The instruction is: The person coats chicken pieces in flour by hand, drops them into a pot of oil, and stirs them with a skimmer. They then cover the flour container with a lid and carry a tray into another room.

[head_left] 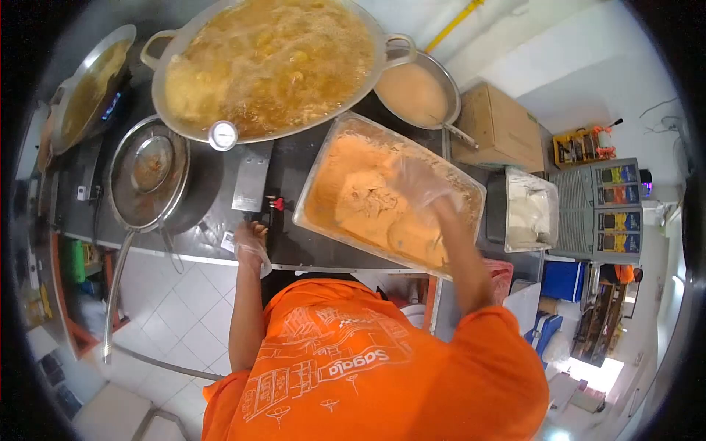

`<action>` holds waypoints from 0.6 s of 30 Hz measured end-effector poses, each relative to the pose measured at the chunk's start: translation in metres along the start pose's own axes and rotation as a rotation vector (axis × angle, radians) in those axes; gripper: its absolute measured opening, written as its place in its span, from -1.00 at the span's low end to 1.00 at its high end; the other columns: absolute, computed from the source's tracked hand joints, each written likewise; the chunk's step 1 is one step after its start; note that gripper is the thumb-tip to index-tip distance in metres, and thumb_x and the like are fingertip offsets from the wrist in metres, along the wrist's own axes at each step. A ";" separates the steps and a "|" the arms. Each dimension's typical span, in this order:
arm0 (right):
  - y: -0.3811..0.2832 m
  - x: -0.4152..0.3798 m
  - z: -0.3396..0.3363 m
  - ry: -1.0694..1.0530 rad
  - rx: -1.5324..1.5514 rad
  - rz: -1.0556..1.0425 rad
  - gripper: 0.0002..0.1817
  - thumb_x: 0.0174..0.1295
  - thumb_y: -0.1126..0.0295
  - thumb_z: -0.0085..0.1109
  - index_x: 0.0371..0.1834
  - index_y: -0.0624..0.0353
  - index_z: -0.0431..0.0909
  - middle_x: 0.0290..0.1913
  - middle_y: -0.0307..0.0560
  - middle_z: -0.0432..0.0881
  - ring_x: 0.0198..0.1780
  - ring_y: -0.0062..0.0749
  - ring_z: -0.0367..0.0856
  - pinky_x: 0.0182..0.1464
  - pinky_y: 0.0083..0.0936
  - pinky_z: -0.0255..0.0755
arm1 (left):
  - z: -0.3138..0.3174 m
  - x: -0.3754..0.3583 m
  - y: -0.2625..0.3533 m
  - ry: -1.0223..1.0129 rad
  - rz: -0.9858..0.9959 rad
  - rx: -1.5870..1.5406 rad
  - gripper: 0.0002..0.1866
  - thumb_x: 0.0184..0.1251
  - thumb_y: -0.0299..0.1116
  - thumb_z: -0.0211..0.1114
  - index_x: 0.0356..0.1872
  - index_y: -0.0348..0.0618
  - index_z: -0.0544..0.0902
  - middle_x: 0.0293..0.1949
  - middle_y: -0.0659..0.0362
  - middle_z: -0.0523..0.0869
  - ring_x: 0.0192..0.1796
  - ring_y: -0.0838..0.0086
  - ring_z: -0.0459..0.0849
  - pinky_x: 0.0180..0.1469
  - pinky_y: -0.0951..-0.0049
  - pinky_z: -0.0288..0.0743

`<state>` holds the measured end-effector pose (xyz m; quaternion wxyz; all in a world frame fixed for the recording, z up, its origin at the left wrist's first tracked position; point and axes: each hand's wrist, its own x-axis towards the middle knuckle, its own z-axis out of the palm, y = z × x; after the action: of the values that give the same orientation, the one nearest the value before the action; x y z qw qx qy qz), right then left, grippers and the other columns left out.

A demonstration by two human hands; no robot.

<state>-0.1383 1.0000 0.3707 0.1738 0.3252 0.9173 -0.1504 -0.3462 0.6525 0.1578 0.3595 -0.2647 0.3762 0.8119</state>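
Observation:
My right hand [428,185], in a clear plastic glove and smeared by motion, is over the far right part of a rectangular tub [312,173] of orange flour coating. Lumpy coated pieces [371,202] lie in the flour near the tub's middle; what they are inside the coating cannot be made out. My left hand [251,242], also gloved, is at the counter's front edge with its fingers curled. Whatever they may grip is hidden. Just beyond it are a flat metal plate [252,180] and a small red fitting [276,203].
A large wok [158,95] of bubbling oil has a round dial thermometer [223,135] at its near rim. On the left are a mesh strainer [151,165] and another oil pan [110,81]. Rightward stand a pan of pinkish-orange liquid [415,92], a cardboard box [496,128] and a white flour tub [531,209].

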 end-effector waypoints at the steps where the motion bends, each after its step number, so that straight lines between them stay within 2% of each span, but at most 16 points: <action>1: 0.017 -0.007 0.029 -0.137 -0.007 0.113 -0.42 0.12 -0.03 0.24 0.01 0.23 0.46 0.05 0.18 0.55 0.08 -0.03 0.54 0.02 -0.21 0.44 | 0.011 -0.007 0.002 0.127 0.021 0.102 -0.73 0.40 -0.17 0.08 -0.25 -0.20 0.46 -0.39 0.16 0.48 -0.48 0.46 0.47 -0.49 0.47 0.40; 2: 0.032 -0.013 0.054 -0.277 -0.014 0.224 -0.31 0.09 -0.09 0.25 0.13 0.23 0.40 0.18 0.24 0.47 0.20 0.00 0.46 0.12 -0.21 0.40 | 0.023 -0.016 0.003 0.125 0.019 0.111 -0.73 0.40 -0.17 0.08 -0.25 -0.20 0.46 -0.39 0.16 0.48 -0.48 0.46 0.47 -0.49 0.47 0.40; 3: 0.048 -0.012 0.081 -0.277 -0.007 0.228 -0.31 0.09 -0.09 0.25 0.13 0.23 0.40 0.18 0.24 0.47 0.20 0.00 0.46 0.12 -0.21 0.40 | 0.038 -0.027 0.000 0.111 0.134 0.304 -0.70 0.40 -0.12 0.09 -0.23 -0.19 0.49 -0.38 0.15 0.52 -0.48 0.45 0.50 -0.47 0.44 0.46; 4: 0.063 -0.009 0.105 -0.143 0.077 0.261 -0.22 0.06 -0.11 0.28 0.21 0.24 0.34 0.25 0.24 0.40 0.27 -0.01 0.40 0.19 -0.24 0.35 | 0.053 -0.038 -0.003 0.094 0.251 0.494 -0.66 0.40 -0.06 0.10 -0.21 -0.18 0.52 -0.36 0.13 0.56 -0.47 0.43 0.53 -0.45 0.41 0.52; 5: 0.075 -0.007 0.122 -0.010 0.158 0.294 -0.13 0.02 -0.12 0.31 0.28 0.26 0.28 0.31 0.24 0.34 0.33 -0.02 0.33 0.27 -0.26 0.29 | 0.072 -0.051 -0.005 0.091 0.249 0.499 -0.66 0.40 -0.06 0.10 -0.21 -0.18 0.52 -0.36 0.13 0.56 -0.47 0.43 0.53 -0.45 0.41 0.52; 7: 0.082 0.004 0.139 0.017 0.247 0.223 -0.05 -0.01 -0.12 0.34 0.33 0.28 0.22 0.31 0.25 0.33 0.33 -0.02 0.33 0.30 -0.28 0.26 | 0.103 -0.073 -0.013 -0.091 0.155 0.757 -0.68 0.35 -0.15 0.18 -0.14 -0.24 0.52 -0.33 0.17 0.58 -0.45 0.54 0.55 -0.50 0.56 0.53; 8: 0.084 0.006 0.143 0.045 0.332 0.146 0.02 -0.05 -0.13 0.37 0.37 0.30 0.16 0.31 0.27 0.32 0.34 -0.02 0.32 0.33 -0.29 0.22 | 0.105 -0.074 -0.021 -0.090 0.150 0.761 -0.68 0.35 -0.15 0.18 -0.14 -0.24 0.52 -0.33 0.17 0.58 -0.45 0.54 0.55 -0.50 0.56 0.53; 9: 0.079 -0.002 0.135 0.043 0.335 0.147 0.02 -0.05 -0.13 0.37 0.37 0.30 0.16 0.31 0.27 0.32 0.34 -0.02 0.32 0.33 -0.29 0.22 | 0.103 -0.070 -0.030 -0.163 0.260 0.936 -0.71 0.35 -0.21 0.18 -0.12 -0.25 0.53 -0.29 0.17 0.60 -0.40 0.55 0.57 -0.47 0.56 0.54; 11: 0.069 -0.021 0.115 -0.012 0.355 -0.068 -0.03 -0.11 -0.10 0.43 0.26 0.37 0.28 0.23 0.25 0.43 0.26 0.00 0.42 0.26 -0.29 0.31 | 0.080 -0.039 -0.050 -0.310 0.546 1.197 -0.81 0.33 -0.40 0.21 -0.10 -0.24 0.58 -0.22 0.20 0.64 -0.29 0.57 0.61 -0.37 0.54 0.58; 12: 0.066 -0.027 0.114 -0.011 0.357 -0.066 -0.03 -0.11 -0.10 0.43 0.26 0.37 0.28 0.23 0.25 0.43 0.26 0.00 0.42 0.26 -0.29 0.31 | 0.084 -0.045 -0.049 -0.313 0.545 1.199 -0.81 0.33 -0.40 0.21 -0.10 -0.24 0.58 -0.22 0.20 0.64 -0.29 0.57 0.61 -0.37 0.54 0.58; 14: 0.061 -0.035 0.113 -0.487 0.107 -0.003 -0.11 -0.12 -0.10 0.44 0.14 0.38 0.41 0.11 0.22 0.54 0.17 -0.01 0.52 0.18 -0.28 0.40 | 0.092 -0.057 -0.046 -0.272 0.450 1.088 -0.82 0.28 -0.47 0.21 -0.12 -0.26 0.59 -0.24 0.18 0.66 -0.19 0.52 0.56 -0.09 0.54 0.46; 15: 0.069 -0.036 0.139 -0.489 0.104 -0.005 -0.11 -0.12 -0.10 0.44 0.14 0.38 0.41 0.11 0.22 0.54 0.17 -0.01 0.52 0.18 -0.28 0.40 | 0.092 -0.056 -0.046 -0.268 0.451 1.085 -0.82 0.28 -0.47 0.21 -0.12 -0.26 0.59 -0.24 0.18 0.66 -0.19 0.52 0.56 -0.09 0.54 0.46; 17: 0.094 -0.034 0.219 -0.141 0.194 0.111 -0.20 -0.16 -0.13 0.44 -0.05 0.40 0.53 -0.02 0.24 0.62 0.05 -0.03 0.60 0.07 -0.25 0.47 | 0.088 -0.055 -0.044 -0.278 0.394 1.046 -0.82 0.27 -0.47 0.23 -0.12 -0.26 0.60 -0.23 0.20 0.66 -0.18 0.56 0.57 -0.07 0.54 0.45; 18: 0.081 -0.041 0.210 -0.147 0.194 0.102 -0.20 -0.16 -0.13 0.44 -0.05 0.40 0.53 -0.02 0.24 0.62 0.05 -0.03 0.60 0.07 -0.25 0.47 | 0.093 -0.063 -0.041 -0.267 0.396 1.047 -0.82 0.27 -0.47 0.23 -0.12 -0.26 0.60 -0.23 0.20 0.66 -0.18 0.56 0.57 -0.07 0.54 0.45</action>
<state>-0.0096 0.9561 0.1873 0.2158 0.3749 0.8654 -0.2529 -0.2909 0.7216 0.2378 0.3284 0.1288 0.7216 0.5957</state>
